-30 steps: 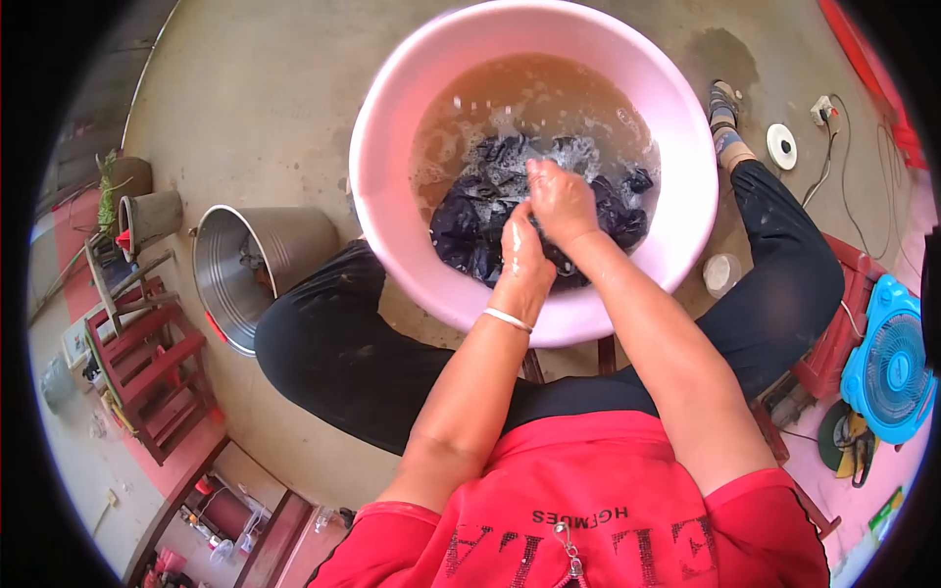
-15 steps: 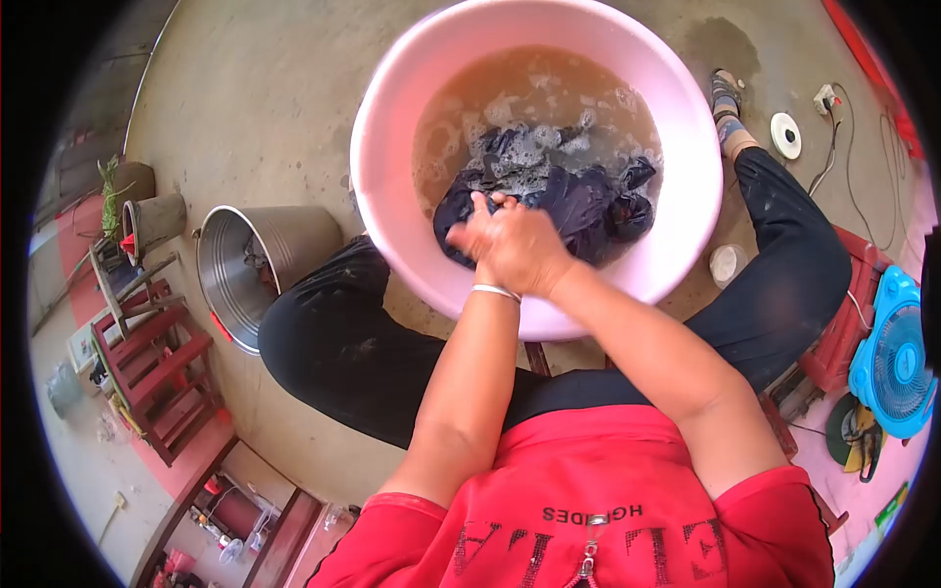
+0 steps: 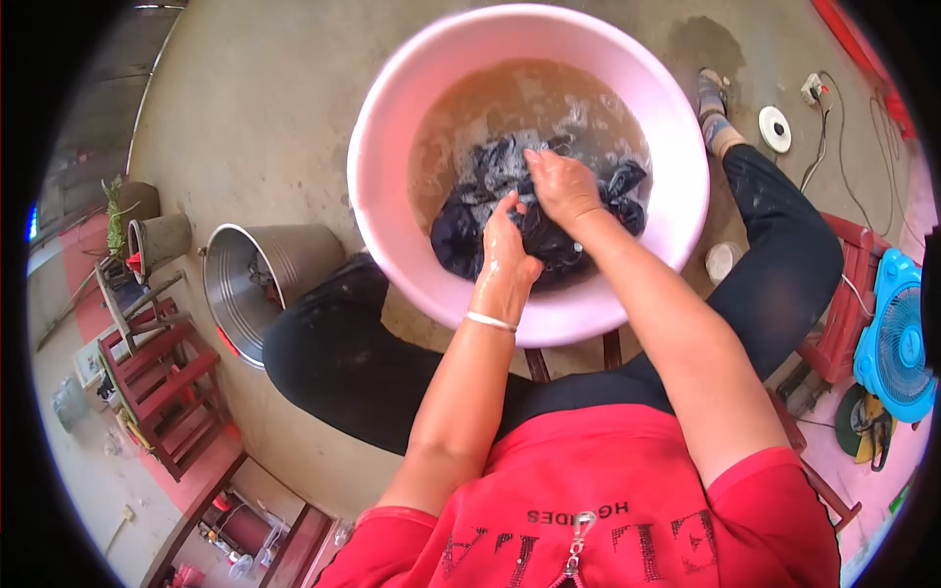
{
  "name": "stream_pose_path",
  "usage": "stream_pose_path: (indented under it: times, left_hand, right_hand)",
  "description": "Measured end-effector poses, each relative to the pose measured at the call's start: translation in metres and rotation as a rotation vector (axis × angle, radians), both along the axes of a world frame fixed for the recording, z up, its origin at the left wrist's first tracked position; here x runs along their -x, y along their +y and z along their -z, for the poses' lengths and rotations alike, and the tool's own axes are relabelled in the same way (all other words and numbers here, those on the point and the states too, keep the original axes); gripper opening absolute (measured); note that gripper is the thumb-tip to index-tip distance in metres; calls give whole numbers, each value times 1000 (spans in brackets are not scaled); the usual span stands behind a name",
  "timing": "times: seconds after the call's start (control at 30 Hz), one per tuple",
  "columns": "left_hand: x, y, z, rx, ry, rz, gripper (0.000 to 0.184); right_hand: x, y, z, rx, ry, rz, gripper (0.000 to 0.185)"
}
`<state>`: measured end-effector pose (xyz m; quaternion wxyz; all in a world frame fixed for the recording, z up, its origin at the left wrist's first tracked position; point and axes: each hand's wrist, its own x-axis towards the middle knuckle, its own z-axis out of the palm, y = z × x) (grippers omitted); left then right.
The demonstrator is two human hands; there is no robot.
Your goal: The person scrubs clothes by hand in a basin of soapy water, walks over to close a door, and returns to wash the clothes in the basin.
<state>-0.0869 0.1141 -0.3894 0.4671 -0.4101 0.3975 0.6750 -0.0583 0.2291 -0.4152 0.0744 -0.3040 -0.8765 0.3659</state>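
Observation:
Dark wet clothing (image 3: 559, 245) lies bunched in cloudy, sudsy brown water in a large pink basin (image 3: 676, 186). My left hand (image 3: 506, 251), with a pale bracelet at its wrist, is over the near-left part of the clothing. Its fingers stretch forward and the thumb stands apart; I see no cloth clasped in it. Farther forward and to the right, my right hand (image 3: 566, 188) rests on the clothing, fingers bent together at its folds. Its fingertips are partly hidden, but they seem to grip the cloth.
A metal bucket (image 3: 270, 279) lies tipped at the left, with something dark inside. At the right are a small white cup (image 3: 723, 262), a round white lid (image 3: 774, 129), a power strip (image 3: 813, 88) with cords, and a blue fan (image 3: 894, 333). My legs flank the basin.
My hands were pressed together over the basin's near side. Now they are apart, the right one farther forward on the clothing. The view has shifted slightly.

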Motion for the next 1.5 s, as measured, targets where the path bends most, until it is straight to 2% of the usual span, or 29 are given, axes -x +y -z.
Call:
stream_pose_path:
  times: [0.07,0.1,0.13,0.2,0.27,0.33,0.37,0.4,0.47,0.53,0.57,0.6,0.67,0.77,0.83,0.87,0.9,0.93,0.97,1.0,1.03,1.07,1.13,1.17,1.23,1.27,1.33,1.4,1.5]
  left_hand:
    - [14,-2,-8,-133,51,-153,37]
    - [23,-6,-26,-299,90,-132,39]
    - [29,-9,-33,-206,129,-108,35]
    - [32,-19,-4,0,207,88,31]
    - [24,-23,3,11,293,174,30]
    - [18,-31,17,35,370,264,30]
    - [16,-37,25,178,402,417,30]
    - [13,-43,32,322,433,569,31]
    - [8,-47,35,309,374,501,26]
    - [3,-51,48,181,246,265,26]
    - [1,-51,46,155,216,216,25]
    - [-1,-51,43,147,215,232,25]
    - [-5,-51,45,158,293,245,21]
    - [-2,-58,66,137,347,349,26]
    - [-1,-56,75,126,350,384,20]
    - [-2,-56,78,103,352,355,16]
    - [-3,-58,81,73,342,339,15]
    - [-5,-60,79,51,327,318,18]
    - [-6,-60,79,41,313,300,19]
    - [-9,-58,68,-5,280,296,17]
    - [-13,-55,52,100,274,280,16]
    - [-15,-54,47,142,265,263,17]
    - [-20,-50,35,172,272,262,17]
    - [-22,-53,30,196,284,266,17]
    - [-26,-51,21,166,293,277,17]
    - [-28,-48,18,182,308,276,17]
    - [-31,-45,13,182,269,278,20]
    - [-33,-43,13,170,272,295,28]
    - [-37,-40,13,123,286,285,27]
  right_hand:
    - [-6,31,-4,258,-261,-113,59]
    - [-13,40,9,418,-261,-171,71]
    - [-21,48,9,663,-242,-207,70]
    - [-33,63,-19,691,-225,-275,60]
    - [-36,73,-10,511,-39,-94,53]
    - [-37,85,-7,489,9,-30,52]
    - [-38,90,1,504,-17,-7,51]
    - [-37,97,16,452,-223,21,53]
    - [-42,91,12,185,-271,-13,53]
    - [-45,100,-1,103,-196,-57,53]
    - [-45,106,-20,21,-126,-106,54]
    - [-47,119,-41,93,-70,-146,48]
    - [-60,127,-139,280,82,-73,33]
    - [-115,156,-225,103,611,189,21]
    - [-175,181,-247,56,733,432,19]
    - [-213,194,-236,48,747,526,18]
    - [-253,207,-211,-23,602,560,20]
    - [-295,219,-159,59,630,566,18]
    - [-343,221,-104,-230,204,602,16]
    - [-375,200,-55,-87,-61,684,20]
    - [-401,177,-6,105,-257,703,26]
    - [-405,147,1,100,-412,642,37]
    - [-410,110,30,64,-456,469,49]
    - [-409,102,51,90,-447,466,49]
    - [-403,89,80,-122,-395,439,57]
    - [-399,88,88,-106,-381,435,57]
    - [-386,95,100,-82,-491,431,73]
    - [-379,105,100,25,-540,425,70]
    - [-375,121,99,151,-711,382,62]
